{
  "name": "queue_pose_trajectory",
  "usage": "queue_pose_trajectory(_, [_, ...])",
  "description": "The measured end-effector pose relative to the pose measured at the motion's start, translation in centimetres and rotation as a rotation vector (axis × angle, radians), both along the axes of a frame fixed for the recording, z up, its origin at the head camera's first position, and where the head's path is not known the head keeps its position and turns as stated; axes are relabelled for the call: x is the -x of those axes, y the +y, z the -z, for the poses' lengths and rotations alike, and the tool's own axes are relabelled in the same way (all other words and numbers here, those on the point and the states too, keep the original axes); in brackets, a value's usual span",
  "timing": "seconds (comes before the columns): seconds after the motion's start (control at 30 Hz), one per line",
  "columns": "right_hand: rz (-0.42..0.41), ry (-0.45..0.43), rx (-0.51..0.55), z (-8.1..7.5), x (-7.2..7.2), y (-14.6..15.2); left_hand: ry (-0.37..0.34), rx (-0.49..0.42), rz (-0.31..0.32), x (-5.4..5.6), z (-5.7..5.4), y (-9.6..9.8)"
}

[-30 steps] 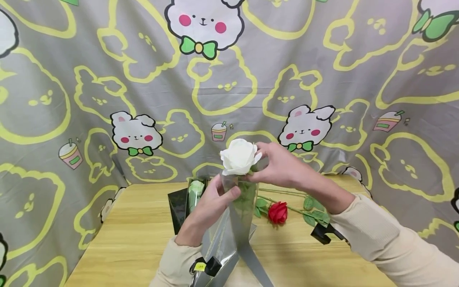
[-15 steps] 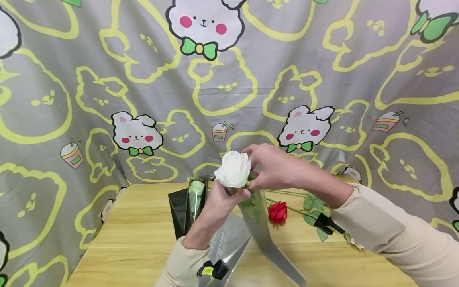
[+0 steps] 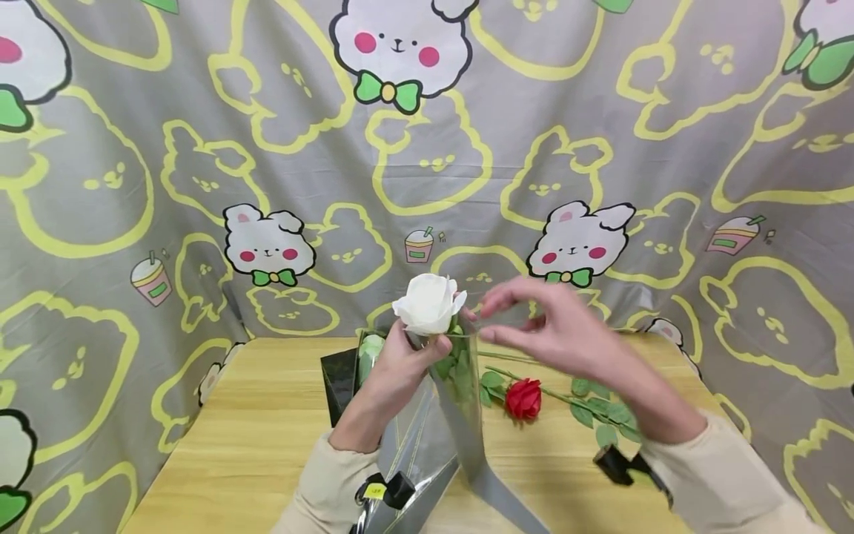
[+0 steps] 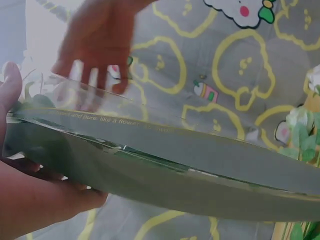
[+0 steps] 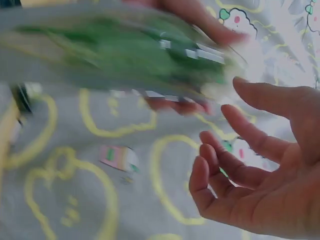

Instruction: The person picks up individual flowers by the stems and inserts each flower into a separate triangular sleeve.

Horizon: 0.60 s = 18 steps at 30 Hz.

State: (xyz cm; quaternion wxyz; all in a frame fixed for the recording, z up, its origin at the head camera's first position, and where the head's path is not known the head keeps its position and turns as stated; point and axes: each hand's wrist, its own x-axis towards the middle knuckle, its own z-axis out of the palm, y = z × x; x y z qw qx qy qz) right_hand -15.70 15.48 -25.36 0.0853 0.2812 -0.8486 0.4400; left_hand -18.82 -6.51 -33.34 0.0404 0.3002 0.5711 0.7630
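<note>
My left hand [image 3: 390, 363] grips a clear and grey flower sleeve [image 3: 460, 415] near its top rim, thumb in front. A white rose [image 3: 427, 304] stands out of the rim, its green leaves showing through the clear side. Small gold lettering runs along the sleeve [image 4: 165, 170] in the left wrist view. To the right of the bloom, my right hand [image 3: 567, 330] is held in the air, fingers bent loosely and thumb apart. In the right wrist view that right hand [image 5: 255, 165] has nothing between its fingers, close to the blurred sleeve.
A red rose [image 3: 523, 399] with leafy stems lies on the wooden table [image 3: 233, 445] at the right. Behind my left hand lie a black sleeve [image 3: 339, 378] and a wrapped pale-green rose [image 3: 370, 352]. Flat grey sleeves [image 3: 414, 437] lie under my left forearm. A patterned curtain [image 3: 427, 185] hangs behind.
My right hand has let go of the white rose near its base and moved off to the right. The sleeve, tilted half a second ago, stands more upright in my left hand.
</note>
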Motion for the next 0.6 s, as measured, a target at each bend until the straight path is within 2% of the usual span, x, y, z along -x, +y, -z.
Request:
queue_pose_trajectory(0.1, [0.039, -0.017, 0.086, 2.9, -0.3, -0.1, -0.028, 0.078, -0.024, 0.0, -0.3, 0.0])
queue_pose_trajectory(0.2, [0.050, -0.050, 0.177, 4.7, -0.2, -0.3, -0.058, 0.159, -0.031, -0.1, -0.7, 0.0])
queue_pose_trajectory(0.3, [0.018, -0.118, 0.256, 5.8, -0.2, -0.1, -0.076, 0.216, -0.036, -0.3, -0.6, 0.2])
queue_pose_trajectory(0.43, [-0.015, -0.196, 0.342, 7.3, -0.7, 0.3, -0.084, 0.215, -0.059, -0.4, 0.0, 0.4])
queue_pose_trajectory(0.53, [-0.003, -0.176, 0.394, 7.9, -1.0, 0.2, -0.078, 0.205, -0.070, -0.4, 0.0, 0.6])
queue_pose_trajectory(0.6, [0.011, -0.130, 0.420, 8.0, -1.0, -0.1, -0.070, 0.209, -0.069, -0.5, -0.2, 0.8])
